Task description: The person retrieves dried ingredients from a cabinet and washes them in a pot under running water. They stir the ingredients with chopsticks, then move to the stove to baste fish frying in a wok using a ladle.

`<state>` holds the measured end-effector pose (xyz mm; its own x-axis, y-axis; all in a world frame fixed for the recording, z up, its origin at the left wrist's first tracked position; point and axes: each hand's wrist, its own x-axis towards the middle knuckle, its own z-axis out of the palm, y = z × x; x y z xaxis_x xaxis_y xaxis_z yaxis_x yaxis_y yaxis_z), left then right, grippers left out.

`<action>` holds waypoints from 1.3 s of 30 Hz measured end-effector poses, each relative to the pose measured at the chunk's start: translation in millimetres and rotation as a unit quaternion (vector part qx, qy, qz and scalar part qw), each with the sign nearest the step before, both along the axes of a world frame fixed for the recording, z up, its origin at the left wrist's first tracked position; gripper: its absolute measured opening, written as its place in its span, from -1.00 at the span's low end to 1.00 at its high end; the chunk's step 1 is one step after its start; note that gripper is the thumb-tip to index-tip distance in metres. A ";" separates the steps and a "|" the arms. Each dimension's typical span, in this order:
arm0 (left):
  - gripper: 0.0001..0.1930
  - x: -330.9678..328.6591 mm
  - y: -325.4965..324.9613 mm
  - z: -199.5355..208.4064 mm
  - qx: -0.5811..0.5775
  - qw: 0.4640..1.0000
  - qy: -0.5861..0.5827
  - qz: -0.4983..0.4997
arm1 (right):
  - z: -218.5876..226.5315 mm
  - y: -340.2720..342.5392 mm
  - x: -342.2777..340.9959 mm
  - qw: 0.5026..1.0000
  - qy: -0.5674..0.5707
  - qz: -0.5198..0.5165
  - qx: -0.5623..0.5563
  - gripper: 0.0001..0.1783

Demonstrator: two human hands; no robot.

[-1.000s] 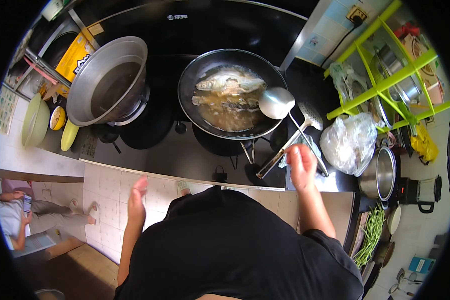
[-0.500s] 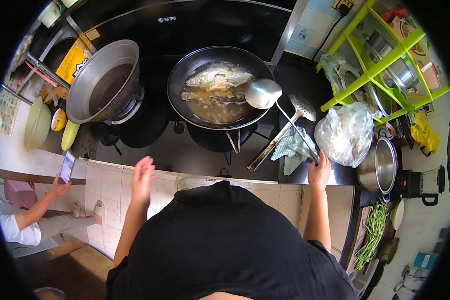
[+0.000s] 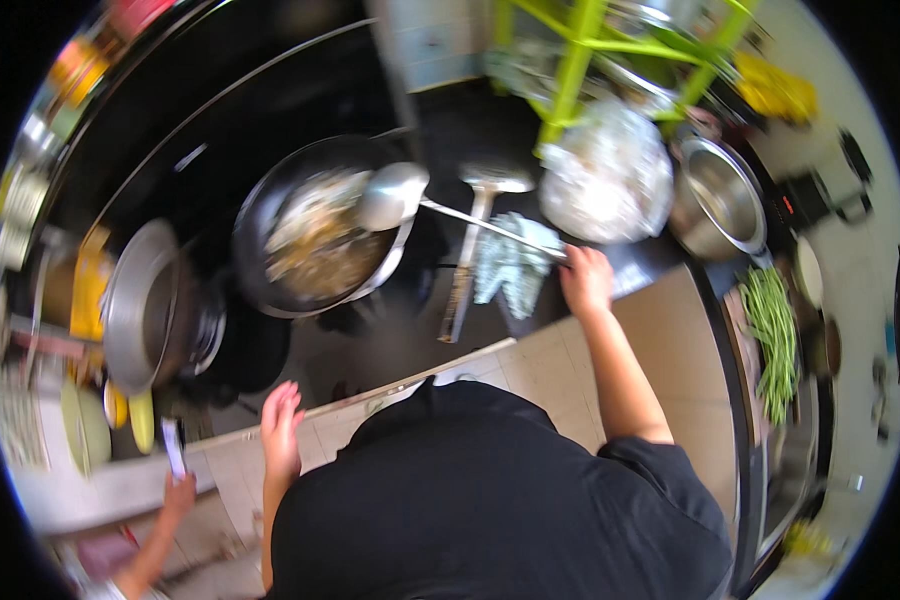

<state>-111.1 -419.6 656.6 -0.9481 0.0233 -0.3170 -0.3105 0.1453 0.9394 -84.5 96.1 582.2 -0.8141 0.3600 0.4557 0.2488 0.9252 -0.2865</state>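
My right hand (image 3: 588, 280) is closed round the end of a long-handled ladle (image 3: 392, 197). The ladle's bowl is over the right side of a black wok (image 3: 251, 240), and I cannot tell whether it touches the rim. Fish (image 3: 315, 215) lies in brownish broth in the wok, blurred by motion. My left hand (image 3: 282, 425) is empty by the counter's front edge, fingers stretched out. Under the ladle's handle are a slotted turner (image 3: 460, 290) and a pale green cloth (image 3: 513, 268) on the dark counter.
A large grey pot (image 3: 120, 320) stands left of the wok. On the right are a filled clear plastic bag (image 3: 605, 180), a steel pot (image 3: 692, 215), a lime-green rack (image 3: 576, 75) and green beans (image 3: 770, 340). At lower left, another person's hand (image 3: 180, 492) holds a phone.
The view has swung to the right, so the stove appears farther left and tilted. My right hand still grips the ladle, and its handle lies flatter across the picture. My left hand stays empty.
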 end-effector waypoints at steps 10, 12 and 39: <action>-0.70 4.0 48.4 -32.6 0.037 0.988 -0.086 -0.125 | 32.4 -21.1 46.0 0.981 -0.105 -0.014 -0.162 -0.70; -0.71 -1.4 52.8 -34.7 0.034 0.985 -0.079 -0.152 | 40.9 -40.2 56.4 0.970 -0.098 0.003 -0.220 -0.66; -0.76 -77.1 -13.4 -43.3 0.132 0.945 -0.083 -0.288 | 237.7 -183.3 43.3 0.909 -0.289 -0.078 -0.289 -0.64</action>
<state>-188.1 -433.0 613.3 -0.6922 0.6191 -0.3709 -0.3973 0.1021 0.9120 -41.2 -87.3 819.9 -0.7754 0.5356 -0.3344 0.6283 0.6024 -0.4923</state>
